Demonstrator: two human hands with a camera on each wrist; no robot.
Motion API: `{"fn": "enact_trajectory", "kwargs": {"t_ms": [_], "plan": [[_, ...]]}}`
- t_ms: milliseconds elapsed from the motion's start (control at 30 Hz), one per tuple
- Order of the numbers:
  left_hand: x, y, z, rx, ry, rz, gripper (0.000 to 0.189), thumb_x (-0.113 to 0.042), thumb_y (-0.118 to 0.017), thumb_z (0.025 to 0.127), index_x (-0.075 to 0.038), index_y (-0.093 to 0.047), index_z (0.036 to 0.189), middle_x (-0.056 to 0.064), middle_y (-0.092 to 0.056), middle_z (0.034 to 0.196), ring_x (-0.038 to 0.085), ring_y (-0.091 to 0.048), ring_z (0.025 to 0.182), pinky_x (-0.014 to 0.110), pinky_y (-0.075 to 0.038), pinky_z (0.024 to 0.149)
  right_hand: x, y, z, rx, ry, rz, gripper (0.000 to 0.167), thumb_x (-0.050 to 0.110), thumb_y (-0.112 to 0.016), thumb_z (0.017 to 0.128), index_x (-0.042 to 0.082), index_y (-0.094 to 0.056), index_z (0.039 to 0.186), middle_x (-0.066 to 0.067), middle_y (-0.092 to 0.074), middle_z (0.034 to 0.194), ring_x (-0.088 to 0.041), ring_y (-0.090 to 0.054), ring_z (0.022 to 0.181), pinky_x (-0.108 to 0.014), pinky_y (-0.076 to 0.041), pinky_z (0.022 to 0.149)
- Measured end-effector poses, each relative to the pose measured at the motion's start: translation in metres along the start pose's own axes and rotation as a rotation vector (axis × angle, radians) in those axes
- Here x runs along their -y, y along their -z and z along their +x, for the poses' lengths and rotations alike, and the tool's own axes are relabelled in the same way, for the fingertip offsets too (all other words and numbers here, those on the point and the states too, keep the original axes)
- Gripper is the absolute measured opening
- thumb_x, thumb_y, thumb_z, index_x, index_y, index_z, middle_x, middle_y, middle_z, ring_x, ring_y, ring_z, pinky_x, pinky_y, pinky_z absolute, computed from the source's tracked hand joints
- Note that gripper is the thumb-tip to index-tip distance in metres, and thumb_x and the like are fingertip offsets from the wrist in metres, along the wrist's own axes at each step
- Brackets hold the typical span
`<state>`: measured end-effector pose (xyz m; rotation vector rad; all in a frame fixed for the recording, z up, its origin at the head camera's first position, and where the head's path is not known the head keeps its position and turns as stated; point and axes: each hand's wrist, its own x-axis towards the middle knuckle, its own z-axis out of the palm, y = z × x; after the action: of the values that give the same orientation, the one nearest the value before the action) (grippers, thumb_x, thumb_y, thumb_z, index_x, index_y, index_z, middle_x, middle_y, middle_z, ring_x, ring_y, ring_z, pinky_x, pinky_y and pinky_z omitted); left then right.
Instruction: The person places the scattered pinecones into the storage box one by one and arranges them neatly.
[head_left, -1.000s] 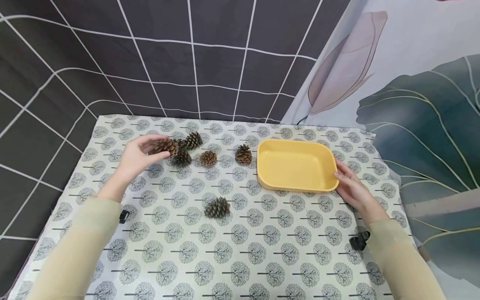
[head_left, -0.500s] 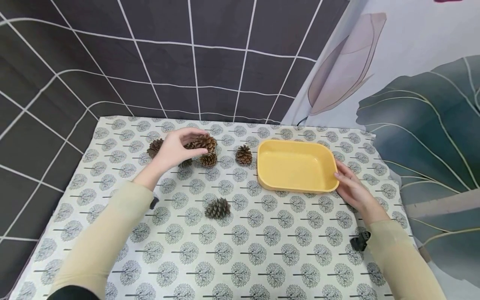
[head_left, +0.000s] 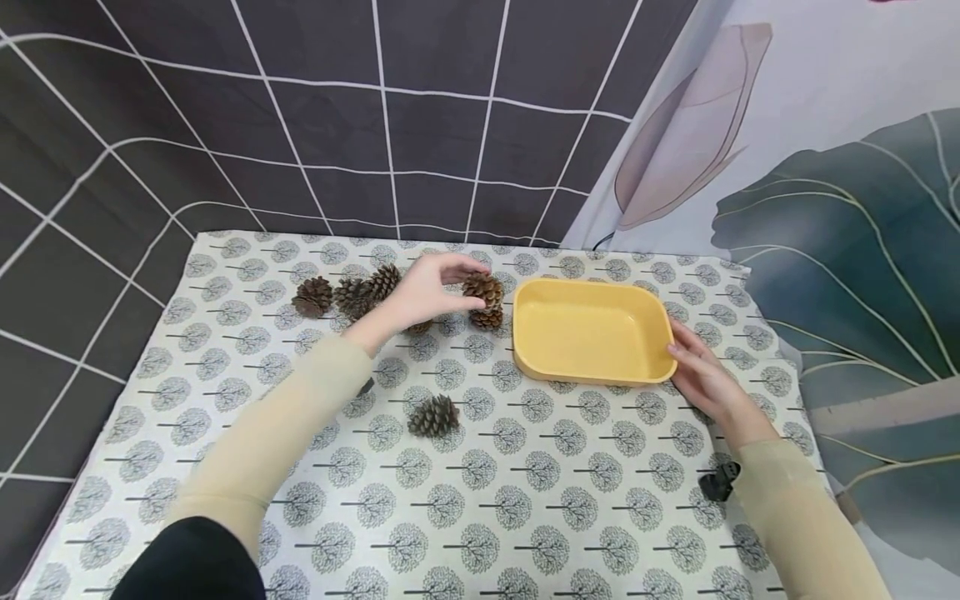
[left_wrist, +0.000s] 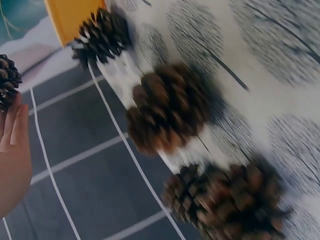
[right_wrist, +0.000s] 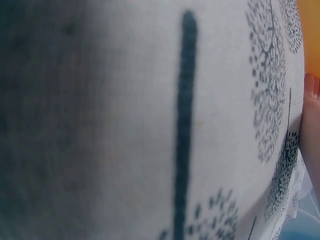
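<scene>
In the head view my left hand (head_left: pixel 431 292) pinches a brown pine cone (head_left: pixel 486 287) between thumb and fingers. It is above another pine cone (head_left: pixel 487 318) on the cloth, just left of the yellow tray (head_left: pixel 528 367), and partly hides it. The held pine cone (left_wrist: pixel 7 82) shows at the left edge of the left wrist view. My right hand (head_left: pixel 705 375) grips the tray's right end, its thumb at the rim and fingers along the outer wall. No pine cone lies in the tray.
Several pine cones (head_left: pixel 350 296) lie in a group at the back left, some partly hidden by my left forearm. A lone brown pine cone (head_left: pixel 312 297) sits further left. One grey-brown pine cone (head_left: pixel 434 416) lies nearer the front. A tree-print cloth (head_left: pixel 480 500) covers the table.
My left hand has carried its pine cone rightward, from the back-left group to near the tray. The right hand and the tray have stayed in place.
</scene>
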<state>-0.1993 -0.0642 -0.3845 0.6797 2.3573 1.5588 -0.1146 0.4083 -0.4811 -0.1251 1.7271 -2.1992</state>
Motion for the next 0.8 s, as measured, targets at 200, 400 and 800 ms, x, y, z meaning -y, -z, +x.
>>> {"fn": "enact_trajectory", "kwargs": {"t_ms": [200, 400, 800], "plan": [[-0.010, -0.027, 0.020, 0.097, -0.055, 0.052, 0.055, -0.012, -0.092, 0.082, -0.002, -0.070, 0.132, 0.016, -0.073, 0.134, 0.030, -0.072, 0.123, 0.032, -0.056, 0.113, 0.001, 0.000, 0.001, 0.005, -0.009, -0.005, 0.069, 0.004, -0.041, 0.112, 0.009, -0.004, 0.170, -0.012, 0.009, 0.179, 0.005, -0.053, 0.136, -0.012, -0.045, 0.114], [-0.012, -0.051, 0.038, 0.202, -0.109, 0.188, 0.055, -0.015, -0.092, 0.083, -0.004, -0.071, 0.132, 0.012, -0.073, 0.138, 0.027, -0.069, 0.129, 0.031, -0.052, 0.118, 0.002, 0.001, 0.000, -0.006, -0.012, -0.006, 0.069, 0.005, -0.042, 0.112, 0.009, -0.006, 0.170, -0.013, 0.009, 0.178, 0.004, -0.053, 0.136, -0.011, -0.045, 0.113], [-0.005, -0.083, 0.049, 0.450, -0.174, 0.453, 0.051, -0.018, -0.086, 0.089, -0.011, -0.069, 0.137, 0.007, -0.069, 0.145, 0.024, -0.061, 0.140, 0.038, -0.041, 0.129, 0.001, 0.001, -0.001, -0.021, -0.022, -0.007, 0.069, 0.005, -0.043, 0.112, 0.012, -0.007, 0.170, -0.013, 0.009, 0.178, 0.005, -0.053, 0.135, -0.010, -0.045, 0.112]]}}
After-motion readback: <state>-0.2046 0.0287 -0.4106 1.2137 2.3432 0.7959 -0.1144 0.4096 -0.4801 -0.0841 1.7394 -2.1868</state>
